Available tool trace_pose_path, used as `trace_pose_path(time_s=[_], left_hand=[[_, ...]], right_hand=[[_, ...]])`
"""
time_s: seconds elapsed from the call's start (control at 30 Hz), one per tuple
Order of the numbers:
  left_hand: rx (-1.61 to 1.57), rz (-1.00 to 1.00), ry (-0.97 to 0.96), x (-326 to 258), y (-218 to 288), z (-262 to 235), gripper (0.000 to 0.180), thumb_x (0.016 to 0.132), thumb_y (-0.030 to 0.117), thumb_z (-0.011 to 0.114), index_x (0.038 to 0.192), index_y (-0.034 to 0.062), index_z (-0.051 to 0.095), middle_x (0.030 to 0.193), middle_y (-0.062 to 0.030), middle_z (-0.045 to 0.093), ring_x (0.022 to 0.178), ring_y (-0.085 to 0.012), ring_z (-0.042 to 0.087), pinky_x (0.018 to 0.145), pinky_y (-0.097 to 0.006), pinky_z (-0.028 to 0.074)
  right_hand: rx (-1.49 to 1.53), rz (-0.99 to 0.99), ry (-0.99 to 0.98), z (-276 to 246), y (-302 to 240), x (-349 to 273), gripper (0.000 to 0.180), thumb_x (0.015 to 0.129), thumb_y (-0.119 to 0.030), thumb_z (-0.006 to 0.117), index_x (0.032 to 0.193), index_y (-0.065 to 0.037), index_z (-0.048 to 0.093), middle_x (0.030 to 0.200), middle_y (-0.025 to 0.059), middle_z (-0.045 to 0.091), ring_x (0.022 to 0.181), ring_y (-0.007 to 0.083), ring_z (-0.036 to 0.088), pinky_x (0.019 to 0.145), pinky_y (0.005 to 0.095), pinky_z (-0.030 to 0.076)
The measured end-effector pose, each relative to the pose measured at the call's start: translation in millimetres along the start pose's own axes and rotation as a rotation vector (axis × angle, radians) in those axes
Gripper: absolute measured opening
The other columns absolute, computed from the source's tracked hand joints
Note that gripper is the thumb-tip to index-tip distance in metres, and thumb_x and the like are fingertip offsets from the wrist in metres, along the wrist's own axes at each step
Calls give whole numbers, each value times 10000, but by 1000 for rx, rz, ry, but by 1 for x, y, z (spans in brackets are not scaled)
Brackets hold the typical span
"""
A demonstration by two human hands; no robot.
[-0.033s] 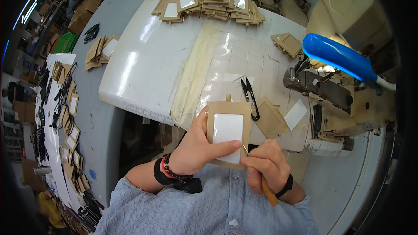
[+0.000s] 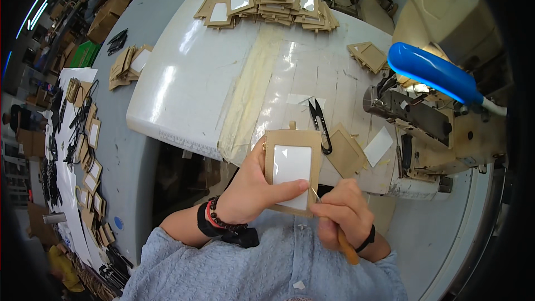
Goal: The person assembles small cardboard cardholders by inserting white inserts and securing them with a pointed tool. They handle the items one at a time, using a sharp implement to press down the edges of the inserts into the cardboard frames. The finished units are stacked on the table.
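My left hand [image 2: 248, 192] is closed on a tan badge holder [image 2: 315, 161] with a clear window and a small tab at its top, the thumb lying across the window. In my right hand [image 2: 346, 212] is an awl [image 2: 348, 249] with an orange-brown wooden handle, its thin metal tip at the holder's right edge near the left thumb. Just beyond the holder lie black thread snips [image 2: 319, 125]. Right of them rests a flat tan piece [image 2: 344, 150], with a white card [image 2: 378, 147] beside it. Whether the tip goes into the edge, I cannot tell.
A heap of tan badge holders [image 2: 273, 8] lies at the far side of the white table [image 2: 189, 72]. A sewing machine [image 2: 409, 111] with a blue lamp [image 2: 432, 72] stands at the right. More holders [image 2: 92, 181] lie on the grey surface at the left.
My right hand and the awl have shifted very slightly to the right. The left hand and the badge holder look unmoved.
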State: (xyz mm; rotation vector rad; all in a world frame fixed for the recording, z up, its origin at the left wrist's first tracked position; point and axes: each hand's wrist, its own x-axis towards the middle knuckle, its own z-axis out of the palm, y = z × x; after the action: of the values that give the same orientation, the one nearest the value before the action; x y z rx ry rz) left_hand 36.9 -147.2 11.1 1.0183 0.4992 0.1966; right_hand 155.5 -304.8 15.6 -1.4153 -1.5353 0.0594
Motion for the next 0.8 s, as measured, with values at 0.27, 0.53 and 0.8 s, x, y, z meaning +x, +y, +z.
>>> trace_pose_path(time_s=[0.27,0.53,0.8], left_hand=[[213,75,-2,-4,4,1,769,728,124,777,1350,1,342,1184,-74,532,1097,-137,518,936,-302,436],[215,31,11,-6,7,1,738,721,131,774,1323,0,367,1171,-86,541,1082,-141,531,923,-306,446],[235,44,2,-5,6,1,715,728,149,782,1302,2,383,1149,-82,551,1060,-136,541,903,-304,456]], right_hand=[[228,137,88,-3,6,-3,126,805,8,554,895,19,643,817,120,614,654,210,540,610,311,440],[282,142,42,-3,10,-1,121,807,-2,556,892,21,639,828,130,629,671,224,569,625,314,456],[308,145,48,-3,11,-3,131,768,11,578,877,18,651,820,124,628,660,217,560,611,315,450]])
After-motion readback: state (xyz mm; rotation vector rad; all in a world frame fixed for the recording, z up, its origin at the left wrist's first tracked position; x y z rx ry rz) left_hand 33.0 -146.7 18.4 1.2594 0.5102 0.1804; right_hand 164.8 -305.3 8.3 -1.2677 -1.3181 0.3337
